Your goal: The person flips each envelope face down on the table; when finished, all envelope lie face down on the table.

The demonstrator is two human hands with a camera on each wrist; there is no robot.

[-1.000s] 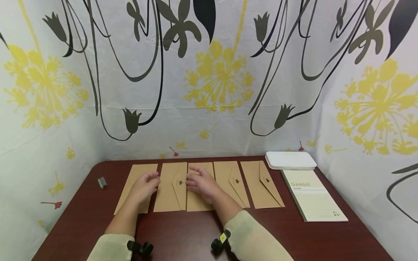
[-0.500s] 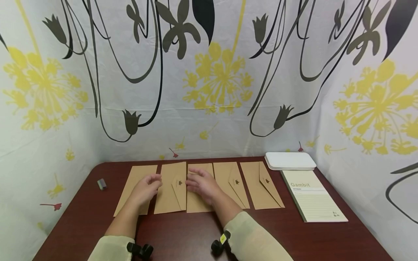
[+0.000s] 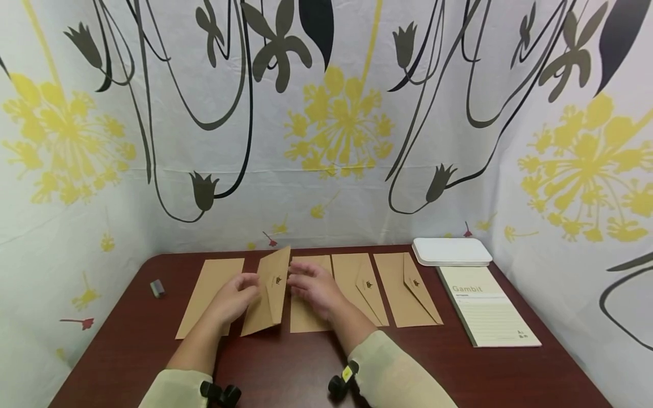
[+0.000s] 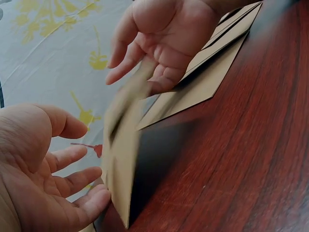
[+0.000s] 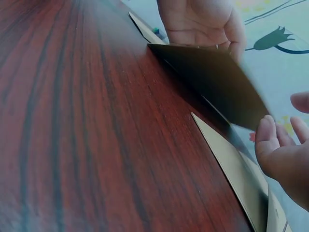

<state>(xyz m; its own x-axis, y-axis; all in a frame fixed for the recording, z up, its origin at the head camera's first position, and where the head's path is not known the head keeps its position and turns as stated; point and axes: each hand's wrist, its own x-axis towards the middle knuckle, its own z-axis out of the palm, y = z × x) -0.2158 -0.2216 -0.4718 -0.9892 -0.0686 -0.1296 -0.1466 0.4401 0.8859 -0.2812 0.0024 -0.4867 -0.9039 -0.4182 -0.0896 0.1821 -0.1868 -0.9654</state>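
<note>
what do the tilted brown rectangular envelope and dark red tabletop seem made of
Tilted brown rectangular envelope: probably matte kraft paper, given its thin edge and folded flap. Dark red tabletop: glossy-looking wood or laminate, judging by grain streaks and sheen.

In the left-wrist view, the tilted envelope (image 4: 121, 166) is blurred. The leftmost envelope (image 3: 210, 277) is partly hidden by the left hand (image 3: 232, 300).

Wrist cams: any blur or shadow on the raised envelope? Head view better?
Left wrist: raised envelope smeared toward its upper end, near corner sharper, dark patch, likely shadow, on the table beside it; right wrist: its facing side in deep shade, right edge soft; head: clearer, crown print discernible, faint sheen on the table.
</note>
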